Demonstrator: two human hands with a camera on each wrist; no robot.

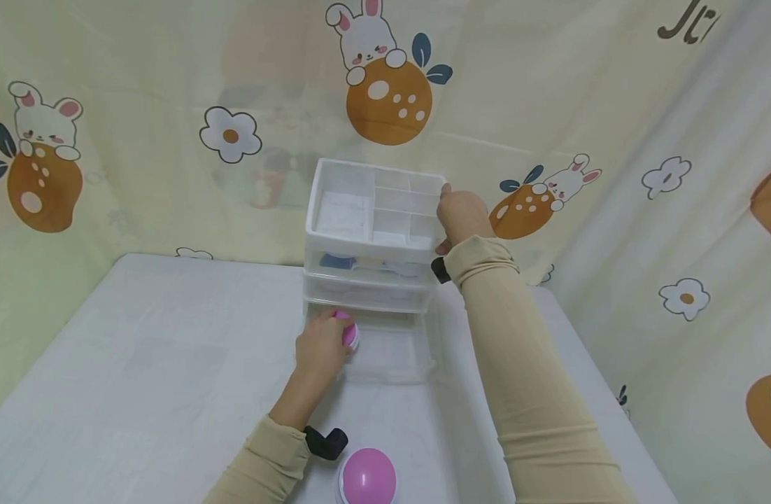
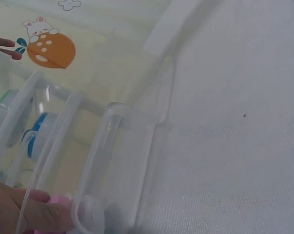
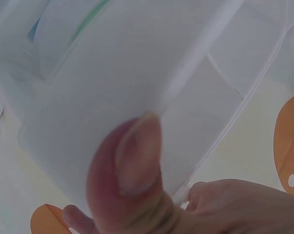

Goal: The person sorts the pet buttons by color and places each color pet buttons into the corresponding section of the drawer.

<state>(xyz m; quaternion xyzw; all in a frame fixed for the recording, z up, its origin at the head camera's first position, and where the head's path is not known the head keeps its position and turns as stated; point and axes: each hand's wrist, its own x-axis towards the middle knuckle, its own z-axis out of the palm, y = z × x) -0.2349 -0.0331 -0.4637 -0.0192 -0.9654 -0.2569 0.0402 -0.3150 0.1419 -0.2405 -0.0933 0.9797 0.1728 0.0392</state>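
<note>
A white, see-through plastic drawer unit stands on the table, its bottom drawer pulled out. My left hand holds a round container with a pink lid and white base over the left part of that drawer. In the left wrist view, the drawer's wall partly covers this container. My right hand grips the unit's right side near the top; in the right wrist view the thumb presses on the side panel.
A second pink-lidded round container sits on the table at the near edge of view. Inside the upper drawers are a blue-rimmed round container and a green-rimmed one. A patterned curtain hangs behind the unit.
</note>
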